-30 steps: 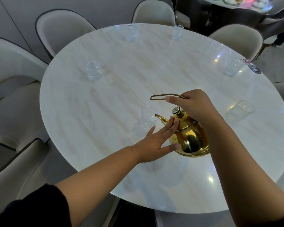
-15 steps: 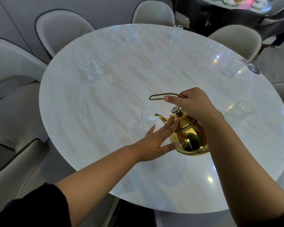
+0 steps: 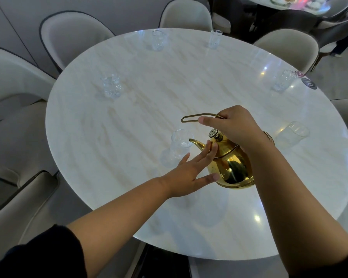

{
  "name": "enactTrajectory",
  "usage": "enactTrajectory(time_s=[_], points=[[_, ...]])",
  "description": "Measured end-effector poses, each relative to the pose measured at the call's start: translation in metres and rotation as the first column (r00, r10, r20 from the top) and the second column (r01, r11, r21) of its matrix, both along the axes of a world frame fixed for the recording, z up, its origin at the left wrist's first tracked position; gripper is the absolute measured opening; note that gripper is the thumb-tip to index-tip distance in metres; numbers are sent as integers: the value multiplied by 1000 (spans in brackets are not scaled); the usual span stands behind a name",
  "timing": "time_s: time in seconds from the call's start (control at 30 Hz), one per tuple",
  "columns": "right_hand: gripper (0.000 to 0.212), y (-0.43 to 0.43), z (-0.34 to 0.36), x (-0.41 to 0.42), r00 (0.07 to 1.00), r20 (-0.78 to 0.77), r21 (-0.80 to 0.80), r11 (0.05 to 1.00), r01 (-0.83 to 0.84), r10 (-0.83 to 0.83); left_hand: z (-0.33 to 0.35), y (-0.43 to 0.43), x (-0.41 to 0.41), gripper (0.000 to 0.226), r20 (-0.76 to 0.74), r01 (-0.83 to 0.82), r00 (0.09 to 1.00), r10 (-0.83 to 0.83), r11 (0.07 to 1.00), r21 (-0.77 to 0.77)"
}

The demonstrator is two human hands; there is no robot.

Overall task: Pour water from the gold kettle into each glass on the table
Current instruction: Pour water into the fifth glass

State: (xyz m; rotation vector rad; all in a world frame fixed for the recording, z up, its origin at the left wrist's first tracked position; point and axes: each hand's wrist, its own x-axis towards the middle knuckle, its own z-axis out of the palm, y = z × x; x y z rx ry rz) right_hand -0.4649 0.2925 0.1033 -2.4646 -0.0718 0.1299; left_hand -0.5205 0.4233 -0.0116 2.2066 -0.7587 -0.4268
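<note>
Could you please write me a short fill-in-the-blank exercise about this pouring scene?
1. The right hand grips the shiny gold metal kettle by its ____.
2. The left hand rests open against the kettle's ____.
3. The spout points at the nearest clear glass on the round ____ table.

Missing words: handle; body; marble

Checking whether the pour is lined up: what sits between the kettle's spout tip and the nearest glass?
Nothing. In the head view the kettle spout tip hangs right at the rim of the nearest glass, with no object between.

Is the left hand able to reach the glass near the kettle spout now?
Probably yes: the left hand lies open just beside that glass, with only bare table between them.
</note>
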Motion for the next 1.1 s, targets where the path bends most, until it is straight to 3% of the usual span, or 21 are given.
enactTrajectory(time_s=[1.1], points=[[52, 3, 2, 1, 1000, 8, -41, 999, -29, 29, 6, 2, -3, 69, 0, -2, 1000, 2, 1000, 2]])
